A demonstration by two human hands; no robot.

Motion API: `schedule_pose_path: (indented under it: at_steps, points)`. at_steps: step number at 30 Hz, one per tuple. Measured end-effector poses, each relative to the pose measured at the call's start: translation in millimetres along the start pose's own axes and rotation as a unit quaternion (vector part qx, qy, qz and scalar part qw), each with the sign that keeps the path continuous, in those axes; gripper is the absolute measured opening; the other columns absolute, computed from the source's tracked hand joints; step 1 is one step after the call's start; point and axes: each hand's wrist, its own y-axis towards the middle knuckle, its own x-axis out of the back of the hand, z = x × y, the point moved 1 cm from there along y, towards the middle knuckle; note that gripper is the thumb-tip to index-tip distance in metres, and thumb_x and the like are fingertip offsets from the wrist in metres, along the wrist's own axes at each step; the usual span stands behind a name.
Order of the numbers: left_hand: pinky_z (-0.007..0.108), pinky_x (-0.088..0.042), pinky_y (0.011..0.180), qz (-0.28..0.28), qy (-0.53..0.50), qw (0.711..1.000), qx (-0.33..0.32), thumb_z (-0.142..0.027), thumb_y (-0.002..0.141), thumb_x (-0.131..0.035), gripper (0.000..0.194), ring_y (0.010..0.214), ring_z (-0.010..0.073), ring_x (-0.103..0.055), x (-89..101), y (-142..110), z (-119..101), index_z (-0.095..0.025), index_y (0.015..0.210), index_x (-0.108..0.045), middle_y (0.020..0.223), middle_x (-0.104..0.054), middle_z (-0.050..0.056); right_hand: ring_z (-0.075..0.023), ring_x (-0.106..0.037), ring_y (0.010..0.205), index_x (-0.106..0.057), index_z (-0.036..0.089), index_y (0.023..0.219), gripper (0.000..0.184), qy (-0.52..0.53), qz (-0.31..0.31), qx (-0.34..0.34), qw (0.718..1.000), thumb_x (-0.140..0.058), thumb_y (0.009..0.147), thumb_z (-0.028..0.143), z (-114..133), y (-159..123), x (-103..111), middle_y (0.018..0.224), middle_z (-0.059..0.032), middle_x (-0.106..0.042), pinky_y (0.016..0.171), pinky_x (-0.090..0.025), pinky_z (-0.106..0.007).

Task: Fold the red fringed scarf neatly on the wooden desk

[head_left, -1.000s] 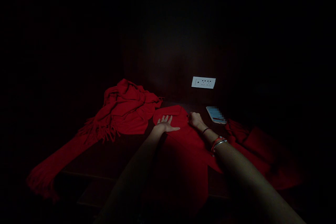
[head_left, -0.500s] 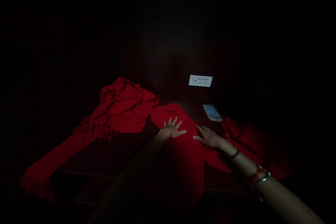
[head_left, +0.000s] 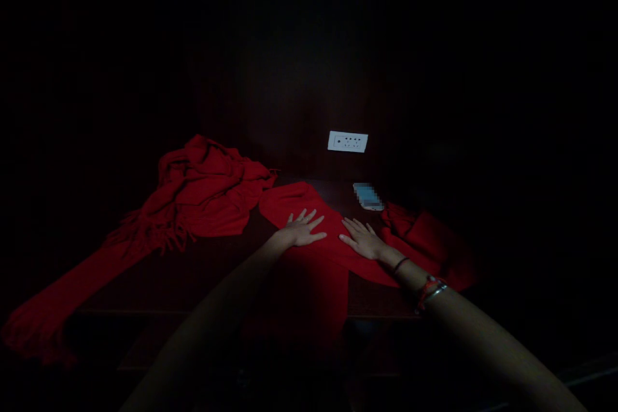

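A red scarf point(head_left: 316, 280) lies across the dark table and hangs over its front edge. My left hand point(head_left: 302, 230) rests flat on it with the fingers spread. To the right, my right hand point(head_left: 361, 239) lies palm down on the same cloth, fingers stretched out. Neither hand grips the fabric. A second, crumpled red scarf with fringe point(head_left: 205, 183) is heaped at the left, one fringed end trailing over the table edge. More bunched red cloth point(head_left: 434, 241) lies right of my right hand; whether it joins the middle scarf I cannot tell.
A phone point(head_left: 368, 197) with a blurred screen lies on the table point(head_left: 333, 192) near the back. Behind it, a white socket panel point(head_left: 347, 141) is set in the dark wall. Much of the surroundings is too dark to make out.
The whole view has shifted, so everything sits further left. My right hand has flattened onto the cloth, its fingers straighter. My left hand stays spread on the scarf.
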Motion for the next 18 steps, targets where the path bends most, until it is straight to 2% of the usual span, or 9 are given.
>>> schedule_pose_path:
  at_steps: [3,5,7,10,12,15,18]
  points:
    - [0.053,-0.004,0.099,-0.016,-0.002,1.0,0.0,-0.069,0.073,-0.02,0.071,0.128,0.0281,0.0,-3.0,2.4,1.2,-0.033,0.134,-0.012,0.142,-0.004,0.001,-0.0242,-0.026,0.122,-0.034,0.013,0.128,0.057,0.0,-0.075,0.04,0.996,-0.031,0.083,0.047,2.5,-2.9,9.2,0.132,-0.0132,-0.034,0.098,-0.022,-0.042]
    - [0.053,-0.005,0.099,-0.015,-0.005,1.0,0.001,-0.07,0.073,-0.02,0.072,0.128,0.0283,0.0,-3.3,2.7,1.6,-0.033,0.134,-0.012,0.142,-0.003,0.001,-0.0196,-0.042,0.11,-0.048,0.012,0.118,0.042,0.005,-0.124,0.075,0.989,-0.037,0.084,0.034,8.4,-0.8,17.6,0.118,-0.0128,-0.049,0.093,-0.03,-0.033]
    - [0.054,-0.005,0.099,-0.01,-0.006,1.0,0.001,-0.07,0.072,-0.02,0.073,0.128,0.0283,0.0,-2.3,1.6,1.1,-0.032,0.134,-0.012,0.142,-0.003,0.001,-0.0153,-0.051,0.095,-0.056,0.013,0.105,0.03,0.012,-0.138,0.102,0.985,-0.04,0.083,0.026,17.1,5.7,23.7,0.103,-0.0102,-0.057,0.085,-0.036,-0.026]
    - [0.052,-0.004,0.099,-0.005,-0.003,1.0,0.003,-0.069,0.073,-0.021,0.072,0.129,0.0265,0.001,1.0,-1.9,-0.4,-0.031,0.134,-0.012,0.142,-0.002,0.001,-0.0142,-0.053,0.086,-0.061,0.014,0.093,0.021,-0.009,-0.113,0.114,0.987,-0.044,0.081,0.021,30.2,19.3,24.2,0.092,-0.0084,-0.059,0.078,-0.038,-0.022]
    - [0.051,-0.003,0.1,0.0,-0.004,1.0,0.005,-0.067,0.074,-0.021,0.072,0.129,0.0252,0.001,3.1,-3.8,-1.0,-0.029,0.134,-0.012,0.142,-0.002,0.001,-0.0142,-0.054,0.083,-0.061,0.014,0.087,0.02,-0.039,-0.104,0.095,0.989,-0.042,0.082,0.019,34.6,26.4,20.3,0.09,-0.0086,-0.059,0.074,-0.037,-0.022]
    - [0.051,-0.004,0.1,0.007,-0.008,1.0,0.006,-0.067,0.074,-0.022,0.072,0.129,0.025,0.0,4.9,-4.4,-0.3,-0.028,0.134,-0.012,0.142,-0.002,0.002,-0.014,-0.054,0.08,-0.059,0.014,0.084,0.023,-0.062,-0.111,0.058,0.99,-0.036,0.084,0.017,31.7,29.9,15.3,0.088,-0.0089,-0.059,0.071,-0.036,-0.021]
    - [0.051,-0.004,0.1,0.003,-0.013,1.0,0.004,-0.066,0.075,-0.024,0.07,0.129,0.0252,0.0,5.1,-3.2,1.0,-0.03,0.134,-0.013,0.142,-0.004,0.001,-0.0138,-0.054,0.08,-0.057,0.013,0.084,0.021,-0.039,-0.124,0.036,0.991,-0.036,0.083,0.016,20.4,26.4,18.9,0.088,-0.0093,-0.058,0.071,-0.036,-0.02]
